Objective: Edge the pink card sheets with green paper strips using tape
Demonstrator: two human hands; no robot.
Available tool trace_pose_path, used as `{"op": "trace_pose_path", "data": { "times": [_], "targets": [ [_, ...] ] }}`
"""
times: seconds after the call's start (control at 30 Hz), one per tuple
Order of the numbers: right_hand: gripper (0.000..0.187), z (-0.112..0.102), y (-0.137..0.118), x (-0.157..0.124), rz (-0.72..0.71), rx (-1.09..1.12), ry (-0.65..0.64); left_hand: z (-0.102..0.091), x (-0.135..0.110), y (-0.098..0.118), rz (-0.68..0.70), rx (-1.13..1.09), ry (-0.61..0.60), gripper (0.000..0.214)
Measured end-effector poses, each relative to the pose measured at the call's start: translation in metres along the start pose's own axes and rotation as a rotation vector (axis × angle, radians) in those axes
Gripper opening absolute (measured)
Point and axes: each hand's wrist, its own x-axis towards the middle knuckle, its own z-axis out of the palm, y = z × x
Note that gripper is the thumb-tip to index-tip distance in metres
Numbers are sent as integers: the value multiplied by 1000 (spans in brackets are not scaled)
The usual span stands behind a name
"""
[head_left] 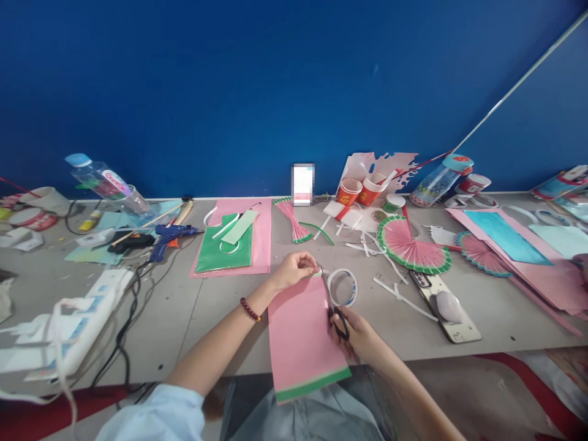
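Note:
My left hand (296, 271) is closed in a pinch on the far edge of a sheet of pink paper (303, 340). The sheet has a green band along its near edge, which hangs over the table's front edge above my lap. Black-handled scissors (340, 324) are gripped in my right hand (356, 335). Their blades point away from me along the paper's right side, close to my left fingertips; whether they are cutting into the paper I cannot tell. Just right of the blades lies a roll of white tape (342, 288).
Beyond my left hand is a green paper pack (225, 248) on a pink sheet. A blue glue gun (172, 236) and a power strip (87, 324) lie left. Pleated pink-green fans (408, 242), a phone (448, 312) and paper cups (350, 191) are right.

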Motion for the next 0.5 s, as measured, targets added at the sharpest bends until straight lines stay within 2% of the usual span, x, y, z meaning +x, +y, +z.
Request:
{"op": "trace_pose_path", "data": {
  "times": [0.3, 0.5],
  "targets": [
    [51, -7, -7, -5, 51, -12, 0, 0, 2, -2, 29, 23, -19, 31],
    [55, -4, -5, -4, 5, 15, 8, 0, 5, -9, 43, 19, -15, 31]
  ]
}}
